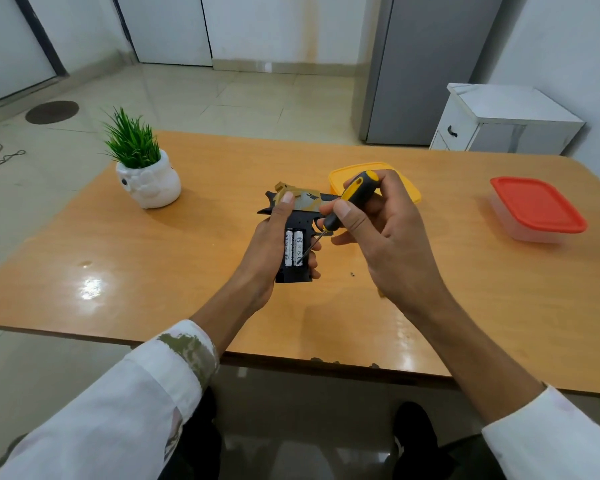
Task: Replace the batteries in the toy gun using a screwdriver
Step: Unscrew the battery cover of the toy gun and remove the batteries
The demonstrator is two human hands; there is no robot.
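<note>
head cam | worn, looks forward and down | close over table [187,271] | wide-angle

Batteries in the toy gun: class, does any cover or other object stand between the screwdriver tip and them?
Nothing visible does. The batteries lie exposed in the open compartment of the toy gun, held by the left hand. The right hand holds the screwdriver, whose tip already reaches the right-hand battery's lower end.
</note>
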